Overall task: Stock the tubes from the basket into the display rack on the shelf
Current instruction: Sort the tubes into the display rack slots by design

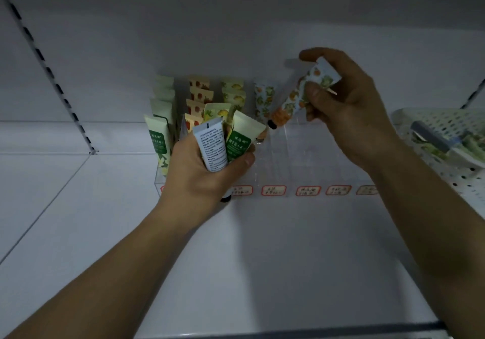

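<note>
Orange-print tube point(296, 97) was held in the right hand point(349, 107), fingers curled round its upper, crimped half, thumb on the front. It hung tilted, black cap down and to the left, just above the fourth lane of the clear display rack point(278, 155). One tube of the same print point(263, 97) already stood at the back of that lane.

Left hand point(202, 170) was clamped on a bunch of spare tubes point(223, 144): a white one showing its printed back, a green-labelled one, a yellow-fruit one behind. It hovered over the rack's front left.

Handling, judged: tubes look light and soft-walled, with a glossy skin that may slip; the flat crimp and the stiff cap end seem the surest places to pinch. Squeezing mid-body would dent it.

Rack lanes at left held cream tubes point(160, 118), strawberry-print tubes point(196, 102) and lemon-print tubes point(233, 92), standing in rows. Lanes to the right looked unfilled. Red-bordered labels point(273, 190) ran along the front edge; the writing was too small to read.

White perforated basket point(446, 139) sat on the shelf point(262, 260) at far right, with more tubes inside.

Obstacles, judged: clear lane dividers are hard to see, so the cap could catch on one; the left hand's bundle crowds the neighbouring lane.
</note>
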The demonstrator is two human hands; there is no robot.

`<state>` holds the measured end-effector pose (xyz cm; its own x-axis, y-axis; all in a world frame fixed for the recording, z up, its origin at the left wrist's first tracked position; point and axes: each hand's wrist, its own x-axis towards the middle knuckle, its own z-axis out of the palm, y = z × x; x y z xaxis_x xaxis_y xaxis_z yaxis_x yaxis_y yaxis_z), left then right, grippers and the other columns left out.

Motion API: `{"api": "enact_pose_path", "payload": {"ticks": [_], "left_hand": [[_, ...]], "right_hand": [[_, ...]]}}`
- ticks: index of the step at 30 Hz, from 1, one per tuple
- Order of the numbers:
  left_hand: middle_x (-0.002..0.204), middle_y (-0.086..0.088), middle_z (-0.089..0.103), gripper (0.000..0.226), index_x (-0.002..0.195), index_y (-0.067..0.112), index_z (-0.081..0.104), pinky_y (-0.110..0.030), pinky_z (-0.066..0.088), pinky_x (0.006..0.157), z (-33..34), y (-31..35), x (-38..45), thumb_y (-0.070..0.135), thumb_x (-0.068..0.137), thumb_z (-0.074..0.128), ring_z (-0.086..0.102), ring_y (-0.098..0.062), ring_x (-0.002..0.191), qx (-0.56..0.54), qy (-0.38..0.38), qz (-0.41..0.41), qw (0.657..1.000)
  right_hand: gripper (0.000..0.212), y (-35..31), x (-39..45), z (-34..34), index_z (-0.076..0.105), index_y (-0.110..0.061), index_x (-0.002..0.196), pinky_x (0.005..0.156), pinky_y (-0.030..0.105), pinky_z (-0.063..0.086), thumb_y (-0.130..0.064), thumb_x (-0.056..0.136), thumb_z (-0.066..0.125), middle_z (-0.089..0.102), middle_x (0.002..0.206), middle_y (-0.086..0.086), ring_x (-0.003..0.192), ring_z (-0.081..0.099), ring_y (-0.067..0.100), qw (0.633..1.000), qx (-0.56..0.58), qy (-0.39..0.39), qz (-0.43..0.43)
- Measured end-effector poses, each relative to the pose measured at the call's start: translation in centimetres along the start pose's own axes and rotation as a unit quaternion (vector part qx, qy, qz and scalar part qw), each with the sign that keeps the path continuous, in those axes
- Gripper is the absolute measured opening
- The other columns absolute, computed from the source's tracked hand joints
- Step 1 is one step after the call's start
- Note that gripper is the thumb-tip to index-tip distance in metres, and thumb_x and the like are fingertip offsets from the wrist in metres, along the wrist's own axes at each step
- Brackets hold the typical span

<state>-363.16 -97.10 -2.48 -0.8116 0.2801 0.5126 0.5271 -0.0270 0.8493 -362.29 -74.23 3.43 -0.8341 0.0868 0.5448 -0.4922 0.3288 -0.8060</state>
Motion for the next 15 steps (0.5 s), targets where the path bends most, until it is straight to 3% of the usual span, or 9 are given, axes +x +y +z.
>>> {"api": "enact_pose_path", "payload": {"ticks": [3, 6, 10, 13, 15], "left_hand": [[0.097, -0.004, 0.074, 0.022, 0.106, 0.019, 0.066, -0.046, 0.062, 0.074, 0.2, -0.1, 0.0, 0.019, 0.086, 0.075, 0.073, -0.023, 0.088, -0.014, 0.012, 0.004, 1.0], [0.097, -0.007, 0.075, 0.019, 0.107, 0.017, 0.065, -0.039, 0.063, 0.07, 0.2, -0.1, -0.1, 0.019, 0.09, 0.071, 0.075, -0.022, 0.083, -0.029, 0.013, 0.0, 0.999], [0.098, -0.008, 0.076, 0.017, 0.106, 0.025, 0.064, -0.038, 0.063, 0.069, 0.4, 0.0, -0.2, 0.022, 0.09, 0.068, 0.076, -0.022, 0.081, -0.04, 0.02, -0.005, 0.999], [0.097, -0.007, 0.076, 0.017, 0.104, 0.027, 0.065, -0.039, 0.063, 0.068, 0.4, 0.1, -0.3, 0.024, 0.088, 0.068, 0.076, -0.022, 0.08, -0.044, 0.023, -0.005, 0.999], [0.097, -0.004, 0.076, 0.017, 0.103, 0.032, 0.065, -0.038, 0.063, 0.068, 0.4, 0.2, -0.3, 0.024, 0.088, 0.07, 0.076, -0.023, 0.079, -0.052, 0.023, -0.003, 0.998]], "right_hand": [[0.039, 0.3, -0.2, 0.5, 0.058, -0.018, 0.133, 0.07, 0.032, 0.057, 0.002, 0.1, 0.052, 0.063, 0.116, 0.003, 0.077, 0.06, 0.016, 0.999, -0.04, -0.002, -0.028], [0.04, 0.7, -0.3, 1.5, 0.058, -0.014, 0.134, 0.067, 0.029, 0.057, 0.003, 0.098, 0.055, 0.062, 0.115, -0.009, 0.075, 0.061, 0.01, 0.995, -0.073, -0.003, -0.062], [0.044, 1.7, 0.0, 2.6, 0.059, -0.02, 0.135, 0.079, 0.031, 0.057, -0.004, 0.094, 0.062, 0.063, 0.122, -0.011, 0.093, 0.064, 0.008, 0.986, -0.144, 0.0, -0.084], [0.047, 1.8, 0.3, 3.4, 0.057, -0.017, 0.133, 0.076, 0.017, 0.055, -0.007, 0.089, 0.07, 0.06, 0.103, -0.017, 0.08, 0.062, -0.003, 0.976, -0.188, 0.024, -0.112], [0.04, 2.0, 0.7, 3.9, 0.058, -0.01, 0.121, 0.067, 0.008, 0.048, -0.008, 0.085, 0.075, 0.059, 0.089, -0.01, 0.069, 0.061, -0.002, 0.96, -0.228, 0.063, -0.147]]}}
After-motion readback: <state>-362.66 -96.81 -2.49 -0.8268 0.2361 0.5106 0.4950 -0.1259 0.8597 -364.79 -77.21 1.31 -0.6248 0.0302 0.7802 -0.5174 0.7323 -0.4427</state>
